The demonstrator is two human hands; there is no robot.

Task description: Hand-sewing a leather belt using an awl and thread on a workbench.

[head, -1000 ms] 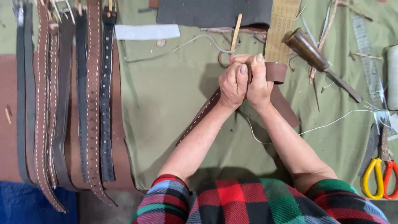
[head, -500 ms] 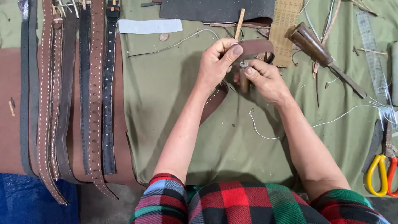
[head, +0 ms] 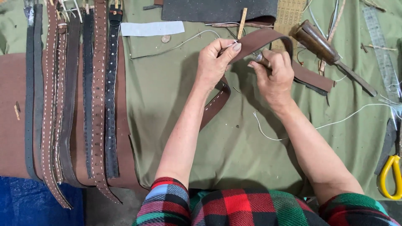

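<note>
Over the green cloth: left hand pinches brown leather belt, looped up top-centre. Right hand fisted on small wooden-handled tool, tip at belt.

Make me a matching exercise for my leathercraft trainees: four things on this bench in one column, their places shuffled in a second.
1. brown strap
2. finished belts
3. yellow-handled scissors
4. wooden-handled tool

A. lying in a row at the far left
B. at the right edge
C. pinched in the left hand
D. lying at the top right, beyond the right hand

Pairs: 1-C, 2-A, 3-B, 4-D
</note>
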